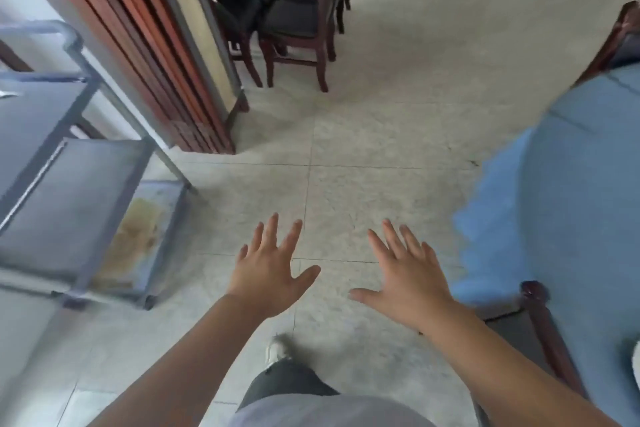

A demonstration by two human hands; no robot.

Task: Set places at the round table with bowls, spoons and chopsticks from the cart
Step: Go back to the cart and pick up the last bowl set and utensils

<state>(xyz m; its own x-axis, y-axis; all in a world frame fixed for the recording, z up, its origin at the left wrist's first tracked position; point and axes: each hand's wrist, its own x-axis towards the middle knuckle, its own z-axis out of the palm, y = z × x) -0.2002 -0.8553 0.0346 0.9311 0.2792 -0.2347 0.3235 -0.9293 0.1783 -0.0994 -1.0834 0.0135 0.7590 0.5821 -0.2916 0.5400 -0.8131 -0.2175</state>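
Evidently between trips, both the left hand [273,270] and right hand [405,274] hang empty, fingers spread; the cart [86,184] stands left, the table [571,184] right; no bowls visible; fetching seems next.

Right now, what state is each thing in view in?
left hand: open, fingers spread, empty
right hand: open, fingers spread, empty
cart: at the left, visible shelves bare, lowest one stained
round table: at the right, blue cloth on, nothing set on the visible part
chairs: stacked by the wall
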